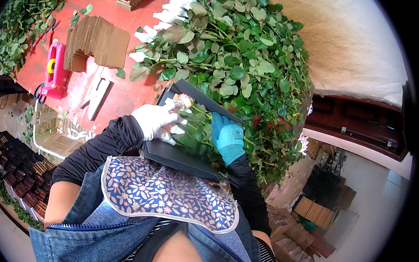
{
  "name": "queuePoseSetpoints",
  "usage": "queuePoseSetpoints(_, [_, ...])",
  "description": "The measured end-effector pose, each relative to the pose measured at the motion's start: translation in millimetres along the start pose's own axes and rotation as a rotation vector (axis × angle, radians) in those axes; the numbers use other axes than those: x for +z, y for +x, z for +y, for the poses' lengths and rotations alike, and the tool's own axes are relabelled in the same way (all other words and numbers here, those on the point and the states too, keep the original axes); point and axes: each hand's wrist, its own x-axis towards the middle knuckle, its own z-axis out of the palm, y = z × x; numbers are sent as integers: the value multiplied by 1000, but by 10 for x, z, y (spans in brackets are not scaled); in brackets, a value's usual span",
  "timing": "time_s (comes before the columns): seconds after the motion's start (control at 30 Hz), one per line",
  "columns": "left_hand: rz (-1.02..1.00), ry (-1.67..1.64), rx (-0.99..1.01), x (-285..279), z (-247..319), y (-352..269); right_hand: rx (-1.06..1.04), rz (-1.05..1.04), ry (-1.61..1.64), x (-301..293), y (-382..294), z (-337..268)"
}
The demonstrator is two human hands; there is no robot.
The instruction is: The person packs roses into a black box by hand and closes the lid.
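Observation:
My left hand (155, 121), in a white glove, is over the flower heads at the upper left of a stack of black sheets (175, 158). A pale pink rose (185, 100) and white netted buds show at its fingertips. In a blue-green glove, my right hand (227, 135) lies across the leafy rose stems (202, 128), its fingertips close to a raised black sheet (207, 98). The stems run beneath this hand, and its thumb is hidden. The black stack rests against the floral apron (166, 195).
A large heap of leafy roses (241, 64) covers the table's right side. Leftward on the red table (127, 89) lie a stapler (97, 96), a pink tape dispenser (55, 70), brown cardboard pieces (94, 40) and red-handled pruning shears (50, 34). A pale basket (56, 131) stands below its edge.

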Motion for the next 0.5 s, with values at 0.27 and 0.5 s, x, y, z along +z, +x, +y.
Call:
queuePoseSetpoints(0.27, [-31,82,-40,-154,100,-8,69,-37,-81,-722,-139,-294])
queuePoseSetpoints(0.5, [-1,80,-9,-210,146,-23,-81,-70,212,-604,0,-407])
